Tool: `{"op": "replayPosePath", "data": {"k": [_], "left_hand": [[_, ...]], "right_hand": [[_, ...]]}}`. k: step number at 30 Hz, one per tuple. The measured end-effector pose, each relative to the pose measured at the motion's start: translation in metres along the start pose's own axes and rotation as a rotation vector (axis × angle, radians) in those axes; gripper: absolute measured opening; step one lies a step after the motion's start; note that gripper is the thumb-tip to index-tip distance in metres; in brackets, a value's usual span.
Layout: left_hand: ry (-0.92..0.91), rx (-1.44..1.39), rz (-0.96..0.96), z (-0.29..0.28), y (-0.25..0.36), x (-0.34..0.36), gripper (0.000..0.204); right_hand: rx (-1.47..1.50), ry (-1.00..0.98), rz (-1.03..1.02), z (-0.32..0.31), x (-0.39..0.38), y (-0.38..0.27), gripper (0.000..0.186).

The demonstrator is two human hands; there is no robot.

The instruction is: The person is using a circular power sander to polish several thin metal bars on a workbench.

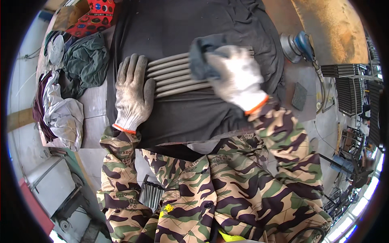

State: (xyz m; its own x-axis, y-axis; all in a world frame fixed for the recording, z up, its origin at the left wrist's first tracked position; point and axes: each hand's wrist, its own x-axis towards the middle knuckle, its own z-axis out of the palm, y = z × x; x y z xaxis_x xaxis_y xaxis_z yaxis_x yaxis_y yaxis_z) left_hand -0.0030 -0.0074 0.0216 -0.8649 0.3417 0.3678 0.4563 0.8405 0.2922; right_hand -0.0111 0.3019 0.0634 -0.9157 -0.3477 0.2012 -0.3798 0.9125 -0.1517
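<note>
Several grey metal rods [172, 76] lie side by side across a black cloth [182, 117] that covers the table. My left hand [131, 91], in a white knitted glove with grey-coated fingers and an orange cuff, lies flat at the rods' left ends with its fingers stretched out. My gloved right hand [239, 77] is slightly blurred and closed on a dark blue-grey rag [199, 54]. It presses the rag over the right part of the rods, hiding much of that end.
Crumpled rags, green [86, 60] and light grey [63, 115], lie on the table's left side. At the back left stands a red patterned box [93, 24]. A blue angle grinder [302, 44] and a dark flat block [299, 96] are on the right. Dark bars [350, 97] are stacked beyond the table's right edge.
</note>
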Motion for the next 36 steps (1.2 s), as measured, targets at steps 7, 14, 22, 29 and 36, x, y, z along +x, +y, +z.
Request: {"op": "replayPosePath", "data": {"k": [7, 14, 22, 29, 36], "left_hand": [[-0.01, 0.034, -0.006, -0.005, 0.005, 0.0, 0.06], [-0.021, 0.015, 0.013, 0.003, 0.004, 0.003, 0.061], [-0.02, -0.006, 0.023, 0.0, -0.002, -0.009, 0.061], [-0.066, 0.039, -0.01, -0.008, 0.013, -0.003, 0.061], [-0.133, 0.036, -0.07, -0.018, 0.02, -0.009, 0.062]], "right_hand": [[-0.099, 0.115, 0.325, -0.03, -0.041, 0.122, 0.043], [0.066, 0.328, -0.033, -0.051, -0.012, 0.043, 0.031], [-0.003, -0.038, -0.11, 0.023, 0.035, -0.084, 0.023], [-0.118, 0.105, 0.134, -0.009, -0.006, 0.066, 0.047], [-0.008, 0.187, 0.208, -0.012, -0.032, 0.144, 0.044]]}}
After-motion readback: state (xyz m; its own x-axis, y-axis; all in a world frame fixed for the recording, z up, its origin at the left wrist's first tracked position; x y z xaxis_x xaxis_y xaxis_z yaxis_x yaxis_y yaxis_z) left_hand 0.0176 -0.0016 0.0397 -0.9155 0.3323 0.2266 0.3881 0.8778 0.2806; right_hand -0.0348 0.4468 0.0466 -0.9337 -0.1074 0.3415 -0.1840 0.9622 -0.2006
